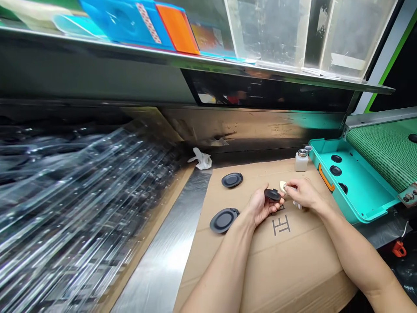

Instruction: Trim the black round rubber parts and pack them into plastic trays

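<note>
Black cap lies gripped in the left hand, at nine o'clock from the right hand, which pinches a pale pad just beside the cap, at its two o'clock.

The disc in the left hand is black. The pad in the right hand is creamy white. Left of the left hand, the far plate and the near plate are dark grey, with rings inside rings. The card under both hands is brown, with black line marks just below them. Right of the right hand, the tray is blue-green, its clip is orange and the caps inside are black. Past it, the belt is green with tiny dots all over. Beyond the right hand, the jar is cloudy white with a silver top. Far left of the hands, the plastic is see-through with shiny white streaks.
</note>
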`<action>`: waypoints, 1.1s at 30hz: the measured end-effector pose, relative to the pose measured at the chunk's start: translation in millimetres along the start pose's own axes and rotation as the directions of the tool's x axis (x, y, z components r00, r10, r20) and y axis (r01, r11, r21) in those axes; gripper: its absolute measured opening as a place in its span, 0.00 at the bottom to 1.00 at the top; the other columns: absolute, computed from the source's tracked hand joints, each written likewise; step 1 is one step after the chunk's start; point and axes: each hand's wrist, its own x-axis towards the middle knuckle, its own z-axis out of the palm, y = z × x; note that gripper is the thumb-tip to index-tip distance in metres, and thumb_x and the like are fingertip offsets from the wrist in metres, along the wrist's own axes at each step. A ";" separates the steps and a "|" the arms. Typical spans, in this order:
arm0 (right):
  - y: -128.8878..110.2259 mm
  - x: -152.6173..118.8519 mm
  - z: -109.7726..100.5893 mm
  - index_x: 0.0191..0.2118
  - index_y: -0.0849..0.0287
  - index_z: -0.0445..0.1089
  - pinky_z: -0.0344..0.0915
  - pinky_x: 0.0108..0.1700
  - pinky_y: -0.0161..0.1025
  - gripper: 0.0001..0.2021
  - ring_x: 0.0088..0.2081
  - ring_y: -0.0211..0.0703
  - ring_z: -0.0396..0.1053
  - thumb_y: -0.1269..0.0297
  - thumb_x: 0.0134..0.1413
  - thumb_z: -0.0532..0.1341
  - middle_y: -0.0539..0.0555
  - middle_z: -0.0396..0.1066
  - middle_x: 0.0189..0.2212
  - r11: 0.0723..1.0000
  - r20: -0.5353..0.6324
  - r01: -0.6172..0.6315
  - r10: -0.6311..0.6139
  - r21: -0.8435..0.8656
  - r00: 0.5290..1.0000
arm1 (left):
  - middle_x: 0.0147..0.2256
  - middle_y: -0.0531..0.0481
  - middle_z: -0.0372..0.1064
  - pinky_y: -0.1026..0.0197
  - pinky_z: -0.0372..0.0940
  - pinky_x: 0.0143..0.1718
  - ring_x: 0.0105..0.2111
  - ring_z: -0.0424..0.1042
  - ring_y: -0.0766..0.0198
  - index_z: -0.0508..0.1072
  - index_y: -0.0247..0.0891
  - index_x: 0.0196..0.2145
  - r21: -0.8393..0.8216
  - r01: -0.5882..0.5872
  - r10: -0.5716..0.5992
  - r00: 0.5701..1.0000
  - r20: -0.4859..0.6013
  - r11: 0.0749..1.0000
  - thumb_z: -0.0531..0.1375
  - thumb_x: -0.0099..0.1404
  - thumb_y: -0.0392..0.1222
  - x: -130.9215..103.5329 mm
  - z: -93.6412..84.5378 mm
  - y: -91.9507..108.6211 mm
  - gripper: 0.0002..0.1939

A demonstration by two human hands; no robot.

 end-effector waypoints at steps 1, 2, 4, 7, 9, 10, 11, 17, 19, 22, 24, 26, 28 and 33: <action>-0.6 -0.2 1.3 0.27 0.60 0.69 0.49 0.30 0.32 0.13 0.25 0.33 0.57 0.69 0.63 0.54 0.45 0.64 0.21 1.000 0.001 0.018 -0.018 -0.010 1.000 | 0.22 0.38 0.71 0.69 0.60 0.13 0.15 0.66 0.67 0.72 0.25 0.34 0.005 -0.004 0.004 1.000 0.005 1.000 0.39 0.76 0.51 0.1 0.0 -0.5 0.31; -1.2 -0.3 2.7 0.28 0.60 0.69 0.50 0.30 0.32 0.13 0.25 0.33 0.58 0.69 0.64 0.54 0.45 0.64 0.22 0.999 0.007 0.032 -0.032 -0.022 0.999 | 0.22 0.38 0.71 0.69 0.60 0.13 0.15 0.66 0.66 0.72 0.25 0.33 0.014 -0.009 0.009 1.000 0.010 1.000 0.39 0.76 0.51 0.2 -0.1 -1.0 0.32; -2.6 -0.2 5.8 0.29 0.59 0.70 0.51 0.31 0.32 0.12 0.26 0.33 0.60 0.68 0.64 0.55 0.46 0.67 0.23 0.997 0.019 0.045 -0.044 -0.062 0.999 | 0.22 0.38 0.71 0.68 0.60 0.13 0.15 0.66 0.66 0.72 0.26 0.32 0.039 -0.022 0.021 0.999 0.027 0.999 0.39 0.76 0.51 0.4 -0.2 -2.6 0.31; -4.0 -0.1 9.2 0.30 0.58 0.72 0.53 0.34 0.31 0.11 0.29 0.35 0.64 0.66 0.65 0.56 0.48 0.71 0.27 0.989 0.020 0.037 -0.034 -0.145 0.999 | 0.22 0.38 0.71 0.67 0.61 0.13 0.15 0.67 0.65 0.72 0.27 0.30 0.086 -0.049 0.045 0.998 0.052 0.995 0.41 0.76 0.52 0.4 1.4 -6.0 0.31; -5.1 -0.3 9.5 0.32 0.58 0.73 0.54 0.35 0.32 0.11 0.32 0.37 0.66 0.66 0.65 0.57 0.49 0.72 0.29 0.981 0.041 0.032 -0.024 -0.192 0.999 | 0.22 0.38 0.72 0.67 0.61 0.14 0.15 0.66 0.66 0.72 0.27 0.30 0.120 -0.062 0.057 0.997 0.048 0.991 0.41 0.76 0.53 0.0 3.9 -8.6 0.32; -5.9 -0.5 8.9 0.32 0.57 0.73 0.54 0.35 0.32 0.11 0.32 0.37 0.66 0.66 0.65 0.57 0.50 0.72 0.29 0.976 0.055 0.029 -0.018 -0.214 0.998 | 0.22 0.38 0.71 0.67 0.61 0.14 0.14 0.66 0.66 0.72 0.28 0.30 0.143 -0.068 0.064 0.997 0.035 0.987 0.41 0.76 0.53 -0.4 5.4 -9.9 0.32; -6.9 -0.8 8.0 0.32 0.57 0.73 0.54 0.35 0.32 0.11 0.32 0.37 0.66 0.67 0.65 0.57 0.50 0.72 0.29 0.972 0.068 0.025 -0.010 -0.235 0.998 | 0.21 0.38 0.71 0.67 0.61 0.14 0.14 0.66 0.66 0.72 0.28 0.30 0.170 -0.076 0.074 0.997 0.018 0.983 0.41 0.76 0.53 -0.7 7.1 -11.3 0.31; -10.3 -0.4 4.6 0.29 0.59 0.72 0.52 0.33 0.34 0.10 0.29 0.37 0.64 0.71 0.62 0.58 0.50 0.71 0.27 0.949 0.125 0.036 0.003 -0.312 0.992 | 0.19 0.42 0.70 0.68 0.57 0.14 0.13 0.63 0.68 0.72 0.30 0.26 0.359 -0.175 0.193 0.981 -0.015 0.917 0.45 0.74 0.57 -1.7 13.9 -19.6 0.32; -8.1 0.8 6.7 0.31 0.59 0.73 0.53 0.34 0.34 0.09 0.31 0.38 0.66 0.72 0.62 0.59 0.51 0.72 0.29 0.942 0.123 0.078 -0.040 -0.325 0.992 | 0.18 0.42 0.69 0.68 0.56 0.14 0.12 0.62 0.68 0.72 0.30 0.25 0.384 -0.187 0.208 0.978 -0.013 0.904 0.46 0.73 0.58 -1.0 13.4 -21.4 0.32; -4.0 2.3 9.7 0.33 0.60 0.74 0.55 0.37 0.33 0.08 0.34 0.40 0.67 0.71 0.63 0.58 0.53 0.74 0.32 0.937 0.103 0.142 -0.114 -0.319 0.988 | 0.18 0.43 0.69 0.68 0.55 0.14 0.13 0.61 0.68 0.73 0.31 0.27 0.355 -0.185 0.194 0.981 0.009 0.916 0.49 0.70 0.62 0.3 10.3 -22.8 0.31; -3.1 2.5 9.1 0.33 0.59 0.74 0.54 0.36 0.34 0.08 0.33 0.40 0.67 0.70 0.63 0.58 0.53 0.74 0.31 0.937 0.112 0.140 -0.109 -0.321 0.988 | 0.19 0.44 0.70 0.68 0.55 0.15 0.14 0.62 0.68 0.74 0.30 0.29 0.343 -0.191 0.194 0.981 0.026 0.920 0.51 0.68 0.65 1.0 7.9 -23.6 0.32; -4.1 2.1 6.3 0.31 0.59 0.74 0.52 0.33 0.35 0.09 0.31 0.40 0.67 0.69 0.62 0.59 0.53 0.74 0.29 0.936 0.139 0.102 -0.057 -0.337 0.989 | 0.19 0.43 0.70 0.67 0.55 0.15 0.14 0.62 0.68 0.73 0.30 0.29 0.349 -0.207 0.209 0.977 0.033 0.914 0.51 0.68 0.66 1.5 6.3 -24.7 0.32; -5.9 1.3 3.5 0.29 0.58 0.73 0.51 0.32 0.35 0.09 0.28 0.41 0.66 0.68 0.60 0.60 0.52 0.73 0.26 0.932 0.168 0.054 0.007 -0.359 0.986 | 0.19 0.43 0.70 0.67 0.55 0.14 0.14 0.63 0.67 0.73 0.30 0.29 0.364 -0.218 0.220 0.975 0.037 0.906 0.52 0.66 0.67 1.9 5.8 -26.1 0.33; -8.7 0.6 4.2 0.30 0.58 0.74 0.52 0.33 0.35 0.08 0.31 0.40 0.68 0.70 0.60 0.59 0.53 0.76 0.31 0.931 0.116 0.076 -0.036 -0.356 0.993 | 0.19 0.44 0.70 0.67 0.53 0.13 0.14 0.62 0.68 0.73 0.31 0.30 0.388 -0.245 0.258 0.966 0.019 0.889 0.53 0.64 0.69 3.0 7.9 -28.6 0.34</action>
